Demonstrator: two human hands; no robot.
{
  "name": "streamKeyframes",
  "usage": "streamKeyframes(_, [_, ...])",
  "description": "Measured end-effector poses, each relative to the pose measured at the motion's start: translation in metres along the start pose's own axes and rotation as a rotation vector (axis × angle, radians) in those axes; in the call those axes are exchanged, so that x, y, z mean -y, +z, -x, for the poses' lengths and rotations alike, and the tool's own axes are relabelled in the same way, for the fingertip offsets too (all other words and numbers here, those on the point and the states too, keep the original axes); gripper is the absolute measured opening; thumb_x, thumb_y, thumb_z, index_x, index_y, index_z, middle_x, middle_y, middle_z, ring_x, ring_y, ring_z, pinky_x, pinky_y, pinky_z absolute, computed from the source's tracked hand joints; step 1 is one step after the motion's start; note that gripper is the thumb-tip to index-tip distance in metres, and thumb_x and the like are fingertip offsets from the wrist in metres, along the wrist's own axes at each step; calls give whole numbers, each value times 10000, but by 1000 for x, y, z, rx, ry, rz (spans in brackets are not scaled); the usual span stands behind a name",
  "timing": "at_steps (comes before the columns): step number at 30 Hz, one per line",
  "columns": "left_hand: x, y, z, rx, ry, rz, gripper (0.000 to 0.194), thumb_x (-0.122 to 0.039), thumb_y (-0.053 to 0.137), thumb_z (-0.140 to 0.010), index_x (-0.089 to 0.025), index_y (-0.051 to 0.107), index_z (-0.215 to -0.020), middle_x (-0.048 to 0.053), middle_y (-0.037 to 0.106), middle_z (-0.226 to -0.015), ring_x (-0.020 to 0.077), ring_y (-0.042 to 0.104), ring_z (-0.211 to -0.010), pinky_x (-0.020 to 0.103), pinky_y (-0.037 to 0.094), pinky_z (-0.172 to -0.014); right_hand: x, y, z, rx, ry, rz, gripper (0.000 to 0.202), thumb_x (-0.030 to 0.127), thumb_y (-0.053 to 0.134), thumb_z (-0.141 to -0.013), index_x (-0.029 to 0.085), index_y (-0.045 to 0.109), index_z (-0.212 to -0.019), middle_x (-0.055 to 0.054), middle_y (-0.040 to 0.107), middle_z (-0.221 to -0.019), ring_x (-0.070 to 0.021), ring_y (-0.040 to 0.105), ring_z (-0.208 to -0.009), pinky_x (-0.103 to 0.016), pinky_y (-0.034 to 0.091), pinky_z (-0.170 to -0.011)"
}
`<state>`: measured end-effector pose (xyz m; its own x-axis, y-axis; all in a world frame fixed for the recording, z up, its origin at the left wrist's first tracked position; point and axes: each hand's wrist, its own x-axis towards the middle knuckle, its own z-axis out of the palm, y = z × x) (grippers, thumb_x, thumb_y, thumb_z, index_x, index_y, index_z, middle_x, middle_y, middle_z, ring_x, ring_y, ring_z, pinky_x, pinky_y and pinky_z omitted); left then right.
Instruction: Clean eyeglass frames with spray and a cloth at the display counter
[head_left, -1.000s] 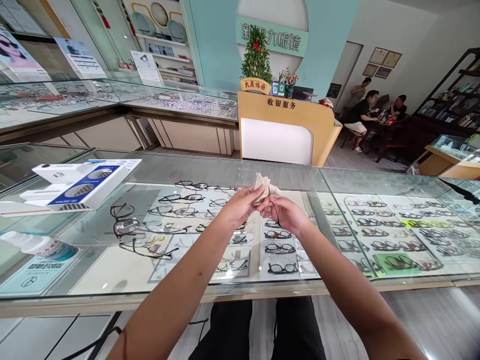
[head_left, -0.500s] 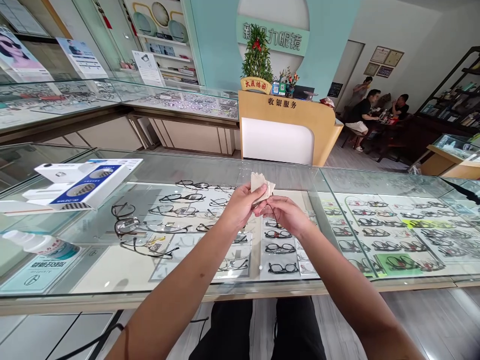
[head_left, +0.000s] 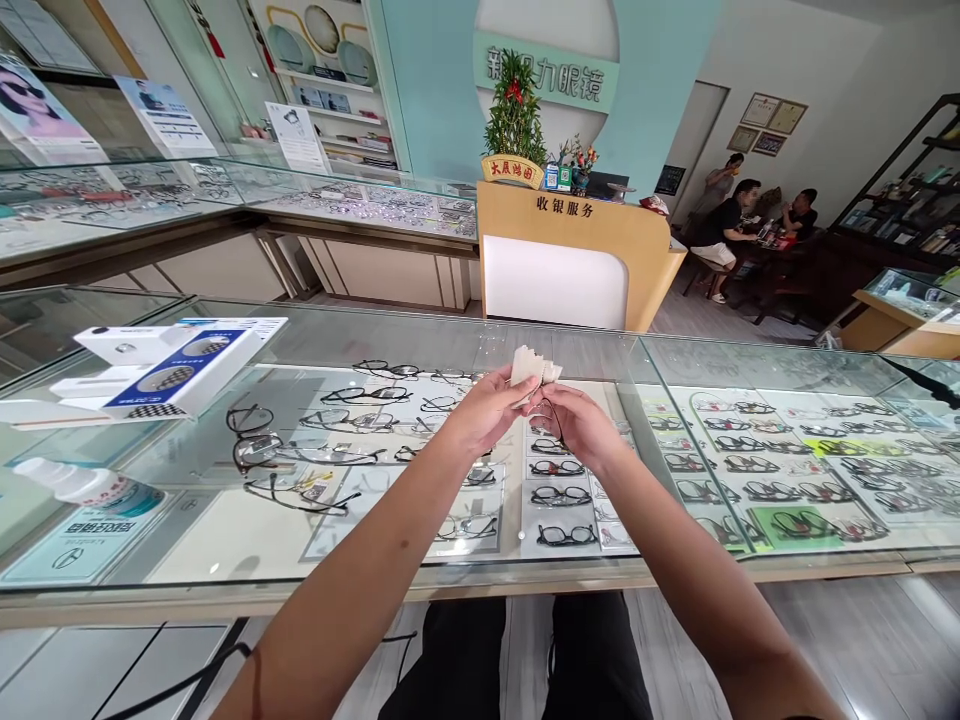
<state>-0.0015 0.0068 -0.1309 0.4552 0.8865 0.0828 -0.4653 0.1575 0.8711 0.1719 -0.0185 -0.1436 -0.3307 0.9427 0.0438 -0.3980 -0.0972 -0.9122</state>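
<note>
Above the glass counter, my left hand [head_left: 486, 408] is closed on a crumpled beige cleaning cloth [head_left: 529, 366], with the thumb pressed on it. Close against it, my right hand [head_left: 583, 428] pinches a pair of glasses [head_left: 556, 418]; only a thin dark curved part shows below the fingers. The cloth is bunched around the upper part of the glasses, and the lenses are mostly hidden by cloth and fingers. The fingertips of both hands meet or nearly meet at the cloth's lower edge.
On the glass counter [head_left: 360, 572] lie several loose glasses [head_left: 300, 490] at left, an opened blue-and-white box [head_left: 172, 375] and a white spray bottle [head_left: 90, 487] on its side. Rows of frames [head_left: 561, 497] sit under the glass. A wooden cashier desk [head_left: 570, 205] stands beyond; people sit at far right.
Both hands have shifted slightly right with the cloth and glasses. The cloth is folded differently, its top edge now spreading further right, and the right wrist has turned a little.
</note>
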Motion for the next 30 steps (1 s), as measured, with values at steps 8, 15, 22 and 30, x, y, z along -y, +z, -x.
streamKeyframes(8, [9,-3,-6,-231,84,-62,562,-674,941,-800,-190,668,-722,-1,594,-624,145,554,-594,304,459,-591,-4,3,2,15,4,29,247,443,867,-864,197,855,-848,-80,828,-939,-188,695,-877,-325,568,-886])
streamKeyframes(15, [-3,4,1,-23,61,-37,440,-426,1045,-736,-182,706,-876,-3,653,-721,143,581,-663,320,503,-685,0,-3,0,-21,2,-44,257,467,892,-836,218,832,-844,-45,800,-920,-161,671,-822,-301,567,-851])
streamKeyframes(22, [11,5,-3,-223,91,-127,600,-753,849,-857,-221,586,-766,-48,490,-497,134,474,-472,302,462,-517,-6,10,2,14,22,23,343,529,919,-806,193,856,-833,-82,810,-906,-158,612,-795,-296,507,-785])
streamKeyframes(30, [-1,2,-2,6,42,-39,519,-501,1040,-734,-181,647,-842,-20,611,-645,121,563,-613,279,527,-649,-3,2,1,-63,18,-73,346,524,964,-738,214,848,-836,-39,789,-886,-139,602,-754,-285,517,-768])
